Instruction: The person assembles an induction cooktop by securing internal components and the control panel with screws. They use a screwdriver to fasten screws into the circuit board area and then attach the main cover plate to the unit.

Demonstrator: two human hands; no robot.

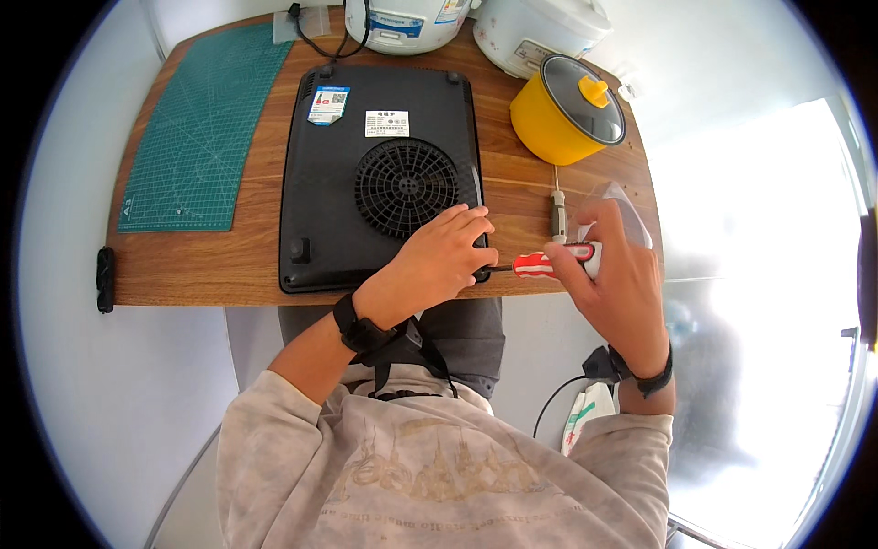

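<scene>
A black induction cooker (320,201) lies upside down, its round fan grille and label stickers facing up. Over its near right corner rests my left hand (439,252), with bent fingers gripping the edge; what lies under the fingertips is hidden. In my right hand (617,284) is a red and white screwdriver (535,265), held nearly level by the handle. Its shaft points left and meets the cooker's corner beside my left fingertips. Behind the right hand, a second screwdriver (558,215) with a grey handle lies on the table.
On the wooden table (201,265), a green cutting mat (201,128) lies left. A yellow pot (553,119) with a glass lid stands right, near clear plastic (631,210). White cookers (402,23) stand at the back. A black object (105,279) sits at the left edge.
</scene>
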